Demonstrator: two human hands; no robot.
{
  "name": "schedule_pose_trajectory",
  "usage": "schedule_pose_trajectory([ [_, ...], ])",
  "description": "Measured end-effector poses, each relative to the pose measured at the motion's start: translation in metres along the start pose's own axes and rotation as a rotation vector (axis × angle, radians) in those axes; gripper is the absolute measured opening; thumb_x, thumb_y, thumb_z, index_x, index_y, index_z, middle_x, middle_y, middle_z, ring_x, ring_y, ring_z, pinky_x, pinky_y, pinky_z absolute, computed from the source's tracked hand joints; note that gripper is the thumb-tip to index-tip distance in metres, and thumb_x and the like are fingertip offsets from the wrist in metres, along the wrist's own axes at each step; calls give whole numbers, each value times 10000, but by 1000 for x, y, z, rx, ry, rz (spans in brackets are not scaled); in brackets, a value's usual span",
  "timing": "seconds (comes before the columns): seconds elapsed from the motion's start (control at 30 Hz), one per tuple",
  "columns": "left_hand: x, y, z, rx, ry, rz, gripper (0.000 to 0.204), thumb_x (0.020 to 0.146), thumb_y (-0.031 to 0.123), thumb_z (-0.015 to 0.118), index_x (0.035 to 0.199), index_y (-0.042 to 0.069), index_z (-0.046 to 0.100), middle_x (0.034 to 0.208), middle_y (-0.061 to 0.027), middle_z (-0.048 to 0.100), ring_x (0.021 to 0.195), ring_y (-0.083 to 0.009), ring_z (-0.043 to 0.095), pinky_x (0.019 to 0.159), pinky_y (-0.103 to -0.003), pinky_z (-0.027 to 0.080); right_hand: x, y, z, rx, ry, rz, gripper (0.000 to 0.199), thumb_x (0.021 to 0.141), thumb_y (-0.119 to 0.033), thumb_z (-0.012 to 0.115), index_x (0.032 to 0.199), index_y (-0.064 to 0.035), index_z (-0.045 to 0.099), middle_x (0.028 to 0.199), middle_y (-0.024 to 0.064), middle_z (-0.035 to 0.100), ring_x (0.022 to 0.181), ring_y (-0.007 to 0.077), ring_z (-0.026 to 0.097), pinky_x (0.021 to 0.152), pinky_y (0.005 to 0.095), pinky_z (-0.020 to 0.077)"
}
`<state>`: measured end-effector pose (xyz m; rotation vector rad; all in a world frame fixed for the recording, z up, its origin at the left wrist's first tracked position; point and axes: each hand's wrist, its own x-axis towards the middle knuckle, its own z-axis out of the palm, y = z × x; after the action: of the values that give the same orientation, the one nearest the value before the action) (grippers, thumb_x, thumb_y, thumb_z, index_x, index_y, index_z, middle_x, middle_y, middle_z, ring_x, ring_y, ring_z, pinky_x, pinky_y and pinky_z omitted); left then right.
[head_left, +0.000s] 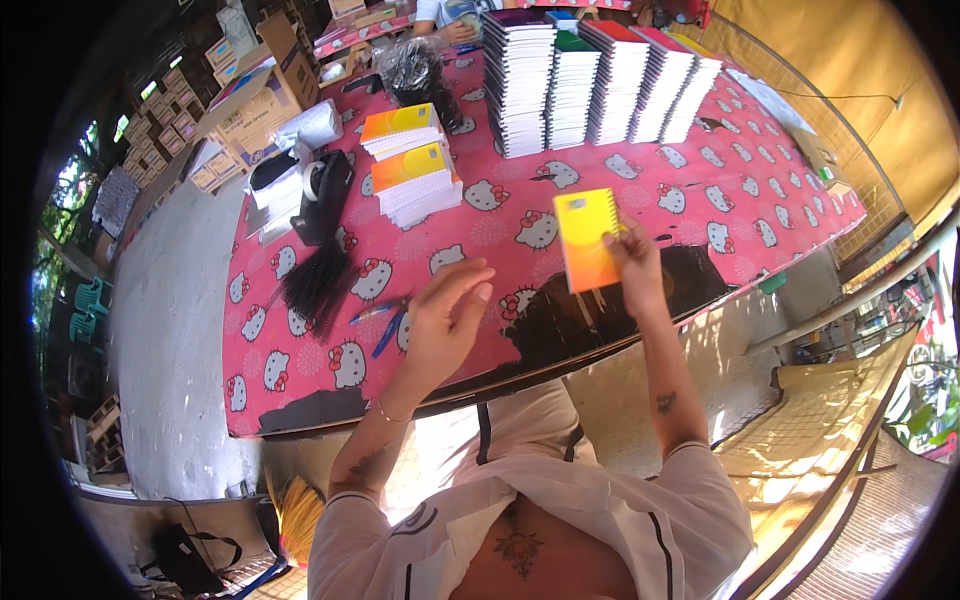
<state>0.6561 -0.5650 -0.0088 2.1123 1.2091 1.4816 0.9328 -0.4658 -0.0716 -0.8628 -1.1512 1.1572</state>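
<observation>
My right hand (637, 262) grips a spiral notebook (588, 240) with a yellow-orange cover, held above the near part of the table. Its coil runs down the right edge, beside my fingers. My left hand (450, 315) hovers to the left of it with nothing in it, its fingers loosely curved and the thumb apart. Just left of that hand lies a blue-handled tool (388, 333), partly hidden by it. A bundle of black plastic binding coils (318, 288) rests farther left. Two piles of yellow-orange notebook blocks (415, 185) stand beyond my left hand.
Tall stacks of spiral notebooks (522, 90) line the far side of the pink patterned table (480, 245). At the left are a black tape dispenser (325, 190) and a cardboard box (262, 110). A black plastic bag (412, 72) sits behind the blocks. Another person (450, 12) is across the table.
</observation>
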Motion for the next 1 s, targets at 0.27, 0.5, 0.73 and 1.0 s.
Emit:
schedule_pose_trajectory([
  [0.27, 14, -61, -3, 96, 63, -81, 182, 930, 60, 654, 1100, 1, 682, 1111, -161, 690, 914, -246, 712, 692, -321, 558, 95, 78, -101, -1216, 86, -132, 281, 873, -194, 677, 1089, -17, 699, 829, 209, 675, 789, 343, 676, 719, 420, 514],
  [0.5, 69, -121, -41, 374, 202, 57, 211, 896, 82, 684, 1095, 13, 689, 1047, -176, 685, 896, -326, 699, 741, -390, 556, 104, 77, -96, -1267, 98, -37, 498, 852, -382, 699, 1240, -76, 631, 1231, 195, 605, 1183, 394, 554, 931, 552, 467],
  [0.73, 118, -190, -43, 822, 92, 405, 249, 865, 119, 709, 1101, 39, 710, 1108, -149, 703, 977, -334, 692, 827, -403, 572, 125, 52, -36, -1541, -219, 191, 857, 786, -632, 681, 1428, -100, 486, 1517, 129, 421, 1385, 410, 393, 1078, 613, 356],
  [1.0, 118, -214, -60, 712, -88, 103, 134, 895, 138, 671, 1000, 74, 725, 998, -113, 731, 882, -298, 711, 731, -418, 578, 94, 57, -17, -1333, -119, -243, 711, 827, -533, 705, 1338, -58, 573, 1436, 174, 492, 1328, 411, 456, 1043, 552, 412],
])
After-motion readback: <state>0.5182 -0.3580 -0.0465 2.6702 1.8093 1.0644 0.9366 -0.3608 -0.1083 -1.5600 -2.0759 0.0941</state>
